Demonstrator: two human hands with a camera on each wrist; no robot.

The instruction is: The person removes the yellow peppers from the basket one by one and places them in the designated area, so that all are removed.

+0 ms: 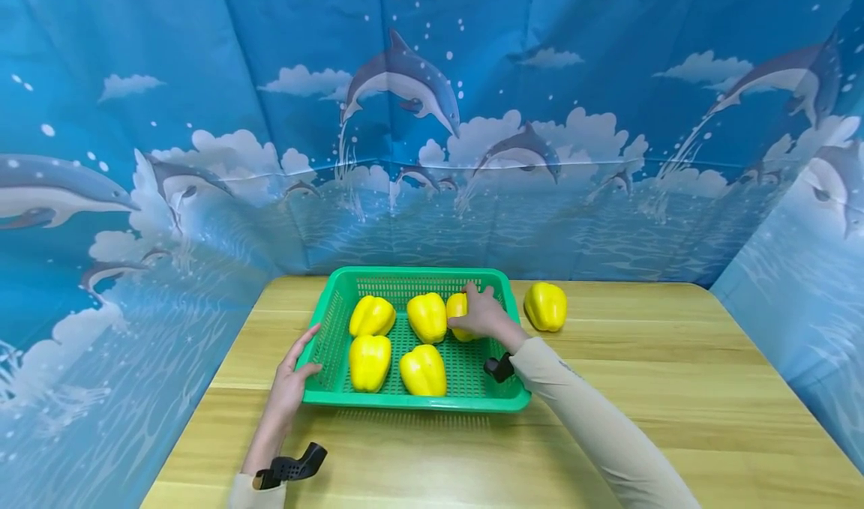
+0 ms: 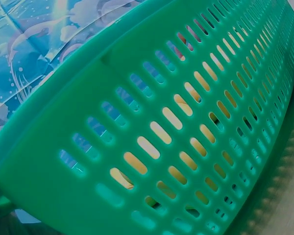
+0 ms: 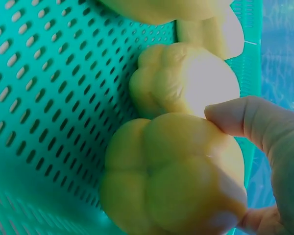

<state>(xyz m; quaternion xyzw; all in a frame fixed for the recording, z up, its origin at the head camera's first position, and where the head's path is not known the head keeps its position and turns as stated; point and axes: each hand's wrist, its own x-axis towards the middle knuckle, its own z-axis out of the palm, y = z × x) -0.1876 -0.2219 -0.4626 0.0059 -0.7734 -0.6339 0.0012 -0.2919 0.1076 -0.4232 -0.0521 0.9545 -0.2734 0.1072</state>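
Observation:
A green plastic basket [image 1: 412, 402] holds several yellow bell peppers. At its back right, my right hand [image 1: 483, 315] grips one bell pepper [image 1: 457, 306], with thumb and fingers on either side. In the right wrist view that bell pepper [image 3: 171, 176] shows its lobed end, close beside another pepper [image 3: 186, 78]. My left hand [image 1: 289, 381] rests at the basket's left rim, fingers extended along it and thumb apart. The left wrist view is filled by the slotted basket wall [image 2: 54, 191], with yellow showing through the slots.
One more yellow bell pepper [image 1: 545, 306] stands on the wooden table [image 1: 648, 366], right of the basket. A blue curtain [image 1: 432, 217] printed with dolphins hangs behind the table's back edge and along both sides. Black camera mounts [image 1: 293, 468] sit on the wrists.

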